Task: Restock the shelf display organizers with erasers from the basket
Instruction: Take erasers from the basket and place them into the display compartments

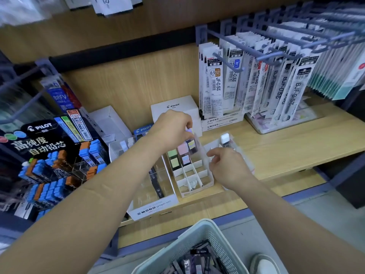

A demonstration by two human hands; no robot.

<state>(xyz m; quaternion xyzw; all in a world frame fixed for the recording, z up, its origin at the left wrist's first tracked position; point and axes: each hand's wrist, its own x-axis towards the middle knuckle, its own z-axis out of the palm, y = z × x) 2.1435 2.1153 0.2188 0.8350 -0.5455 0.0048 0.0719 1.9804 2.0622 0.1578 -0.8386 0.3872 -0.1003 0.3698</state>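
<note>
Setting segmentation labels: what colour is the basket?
Pale grey-green basket, perforated walls; shows in the head view.

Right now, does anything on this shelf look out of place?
Nothing spilled or damaged. The divided organizer has empty front cells, and one black-sleeved eraser stands alone in the clear tray beside it.

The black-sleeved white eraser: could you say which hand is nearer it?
Right. The right hand is close beside the white eraser; the left hand is farther left, pinching a purple eraser.
</note>
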